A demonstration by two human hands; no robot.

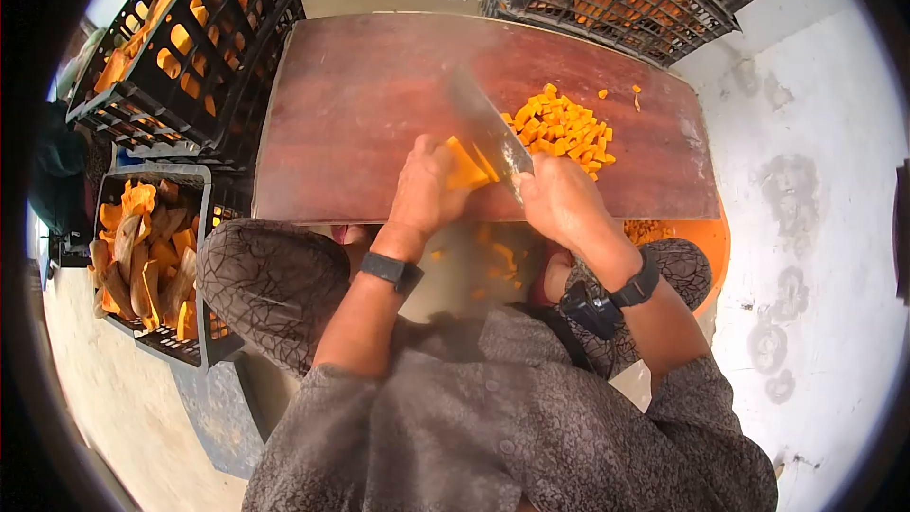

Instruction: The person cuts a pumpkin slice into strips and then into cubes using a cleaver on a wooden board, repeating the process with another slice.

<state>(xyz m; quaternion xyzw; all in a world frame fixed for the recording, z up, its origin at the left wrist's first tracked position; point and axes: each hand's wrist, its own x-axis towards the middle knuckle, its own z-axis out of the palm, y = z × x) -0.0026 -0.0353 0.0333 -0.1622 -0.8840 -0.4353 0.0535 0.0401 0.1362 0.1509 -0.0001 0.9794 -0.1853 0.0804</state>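
Note:
Near the front edge of the red-brown board (351,104), my left hand (424,187) is closed on a piece of orange pumpkin (463,169), its fingers bent over the left end. Thin slices stand at the piece's right side, beside the blade. My right hand (567,201) grips the handle of a broad kitchen knife (491,123), whose blade points away and to the left; its tip is blurred. A heap of pumpkin cubes (564,131) lies just beyond my right hand. The knife handle is mostly hidden in my fingers.
Black crates (190,57) of pumpkin pieces are stacked at left, with another crate (204,256) of long pieces in front. More crates (616,0) stand at the back right. An orange tub (722,246) with cubes sits under the board's right end, beside the white wall (796,228).

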